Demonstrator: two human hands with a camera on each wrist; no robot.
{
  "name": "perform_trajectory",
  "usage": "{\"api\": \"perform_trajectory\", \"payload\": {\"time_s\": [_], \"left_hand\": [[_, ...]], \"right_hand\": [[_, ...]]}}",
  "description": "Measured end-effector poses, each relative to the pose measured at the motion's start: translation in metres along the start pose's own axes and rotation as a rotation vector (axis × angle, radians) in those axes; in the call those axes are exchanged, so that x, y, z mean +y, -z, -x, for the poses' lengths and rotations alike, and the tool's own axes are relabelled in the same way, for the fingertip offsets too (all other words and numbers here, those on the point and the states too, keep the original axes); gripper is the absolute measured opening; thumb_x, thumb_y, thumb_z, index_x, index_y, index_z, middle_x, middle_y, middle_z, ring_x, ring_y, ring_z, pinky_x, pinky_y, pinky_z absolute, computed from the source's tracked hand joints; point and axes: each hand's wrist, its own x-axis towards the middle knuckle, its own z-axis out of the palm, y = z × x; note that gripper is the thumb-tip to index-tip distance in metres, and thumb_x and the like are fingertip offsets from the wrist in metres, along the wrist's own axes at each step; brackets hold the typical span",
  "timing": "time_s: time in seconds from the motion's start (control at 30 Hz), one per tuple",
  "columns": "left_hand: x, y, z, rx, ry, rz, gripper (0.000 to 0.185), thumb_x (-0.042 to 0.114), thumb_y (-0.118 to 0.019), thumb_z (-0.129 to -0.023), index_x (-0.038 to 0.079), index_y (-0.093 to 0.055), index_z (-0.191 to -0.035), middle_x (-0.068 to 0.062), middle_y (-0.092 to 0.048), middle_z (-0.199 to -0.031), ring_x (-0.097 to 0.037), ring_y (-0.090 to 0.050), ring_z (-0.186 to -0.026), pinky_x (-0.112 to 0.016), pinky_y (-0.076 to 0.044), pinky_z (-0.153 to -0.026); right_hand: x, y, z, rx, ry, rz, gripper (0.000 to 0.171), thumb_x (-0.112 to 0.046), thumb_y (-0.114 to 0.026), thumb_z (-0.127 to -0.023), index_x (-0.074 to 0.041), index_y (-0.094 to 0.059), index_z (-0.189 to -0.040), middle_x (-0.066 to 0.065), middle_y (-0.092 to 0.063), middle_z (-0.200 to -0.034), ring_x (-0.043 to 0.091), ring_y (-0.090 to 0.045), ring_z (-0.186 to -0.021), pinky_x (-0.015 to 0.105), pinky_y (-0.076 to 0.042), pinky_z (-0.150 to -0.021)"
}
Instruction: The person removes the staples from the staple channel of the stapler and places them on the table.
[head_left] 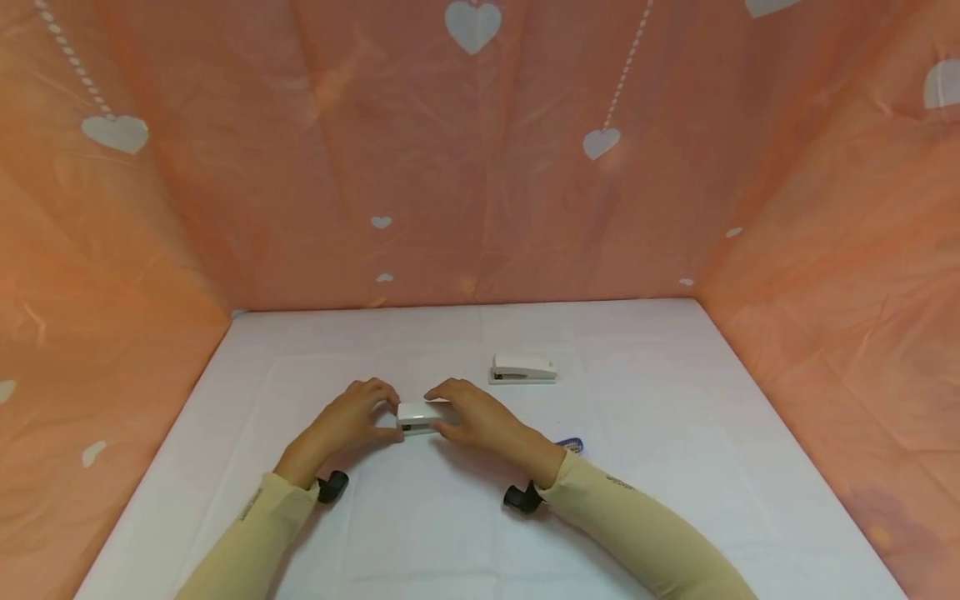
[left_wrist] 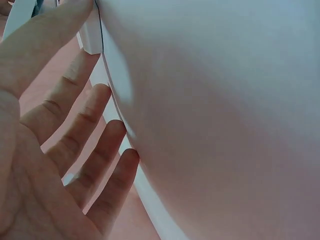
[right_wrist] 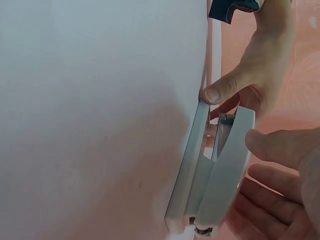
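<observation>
Both hands, left hand (head_left: 352,421) and right hand (head_left: 472,417), gripped a white stapler (head_left: 420,416) on white table (head_left: 675,467); peach heart curtains (head_left: 480,167) surrounded. Second stapler (head_left: 523,368) at 1 o'clock. Right-wrist view showed its jaws parted.

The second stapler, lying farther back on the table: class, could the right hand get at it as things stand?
Probably yes: the second stapler lies in the open just beyond the right hand, with bare table between, though that hand now grips the near stapler.

Left hand (head_left: 352,417) and right hand (head_left: 472,417) gripping white stapler (head_left: 420,416), second stapler (head_left: 522,368) beyond
</observation>
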Motion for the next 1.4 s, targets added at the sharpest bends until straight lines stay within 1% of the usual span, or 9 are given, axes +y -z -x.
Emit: {"api": "perform_trajectory", "payload": {"time_s": [0.13,0.23,0.4,0.57,0.67,0.8,0.97,1.17,1.4], "left_hand": [[0.000,0.003,0.001,0.002,-0.002,0.021,0.037,0.032,-0.094,-0.084,0.015,-0.071,-0.107,-0.008,-0.066,-0.128,-0.040,-0.058,-0.122,-0.060,-0.051,-0.100],[0.001,0.005,0.001,0.016,-0.014,0.066,0.032,0.028,-0.094,-0.084,0.015,-0.070,-0.102,-0.009,-0.066,-0.126,-0.041,-0.057,-0.122,-0.061,-0.049,-0.102],[-0.001,0.003,0.003,0.045,-0.047,0.105,0.031,0.024,-0.094,-0.083,0.015,-0.066,-0.095,-0.012,-0.067,-0.124,-0.043,-0.056,-0.119,-0.063,-0.047,-0.100],[-0.003,0.002,0.004,0.032,0.003,0.165,0.032,0.022,-0.094,-0.083,0.016,-0.064,-0.093,-0.015,-0.065,-0.130,-0.046,-0.053,-0.122,-0.064,-0.044,-0.101],[-0.002,0.001,0.003,0.021,0.020,0.181,0.032,0.023,-0.094,-0.083,0.016,-0.065,-0.093,-0.015,-0.065,-0.131,-0.045,-0.053,-0.123,-0.063,-0.044,-0.102],[0.000,0.000,0.002,0.014,0.012,0.160,0.032,0.023,-0.095,-0.083,0.016,-0.065,-0.094,-0.014,-0.065,-0.131,-0.044,-0.054,-0.121,-0.062,-0.046,-0.099],[0.002,0.003,0.001,-0.005,0.030,0.161,0.032,0.023,-0.094,-0.084,0.016,-0.064,-0.094,-0.014,-0.064,-0.132,-0.044,-0.053,-0.122,-0.059,-0.045,-0.099],[0.004,0.004,0.000,-0.014,0.042,0.160,0.033,0.023,-0.094,-0.084,0.016,-0.064,-0.094,-0.014,-0.064,-0.133,-0.043,-0.052,-0.122,-0.059,-0.046,-0.097],[0.006,0.001,-0.002,-0.009,0.051,0.139,0.034,0.021,-0.095,-0.082,0.016,-0.064,-0.093,-0.015,-0.064,-0.132,-0.044,-0.053,-0.122,-0.060,-0.047,-0.099]], "right_hand": [[-0.004,-0.004,-0.005,-0.015,-0.016,-0.013,0.041,-0.012,-0.078,-0.099,0.001,-0.066,-0.136,0.014,-0.070,-0.132,0.027,-0.066,-0.123,0.039,-0.051,-0.108],[-0.006,-0.007,-0.008,-0.023,-0.036,-0.039,0.041,-0.011,-0.078,-0.099,0.003,-0.065,-0.135,0.015,-0.070,-0.132,0.027,-0.066,-0.121,0.039,-0.052,-0.106],[-0.006,-0.013,-0.010,-0.023,-0.066,-0.079,0.042,-0.011,-0.079,-0.098,0.004,-0.065,-0.135,0.016,-0.070,-0.133,0.027,-0.065,-0.120,0.038,-0.052,-0.105],[-0.005,-0.018,-0.012,-0.017,-0.107,-0.144,0.039,-0.012,-0.078,-0.099,0.000,-0.066,-0.135,0.013,-0.069,-0.131,0.022,-0.064,-0.115,0.032,-0.051,-0.100],[-0.003,-0.021,-0.012,-0.024,-0.133,-0.178,0.037,-0.012,-0.078,-0.100,-0.002,-0.067,-0.134,0.011,-0.069,-0.128,0.020,-0.064,-0.113,0.029,-0.050,-0.097],[-0.003,-0.024,-0.012,-0.018,-0.151,-0.185,0.034,-0.010,-0.078,-0.099,-0.002,-0.069,-0.130,0.011,-0.069,-0.125,0.021,-0.064,-0.112,0.031,-0.051,-0.098],[-0.002,-0.025,-0.013,-0.007,-0.158,-0.185,0.029,-0.007,-0.077,-0.100,-0.002,-0.070,-0.128,0.011,-0.069,-0.123,0.023,-0.065,-0.115,0.035,-0.052,-0.101],[0.000,-0.023,-0.012,-0.003,-0.137,-0.220,0.028,-0.008,-0.075,-0.101,-0.002,-0.069,-0.128,0.012,-0.068,-0.124,0.025,-0.064,-0.117,0.039,-0.050,-0.104],[0.003,-0.024,-0.008,0.028,-0.118,-0.251,0.027,-0.009,-0.075,-0.102,-0.004,-0.068,-0.128,0.010,-0.068,-0.125,0.024,-0.062,-0.117,0.039,-0.049,-0.106]]}}
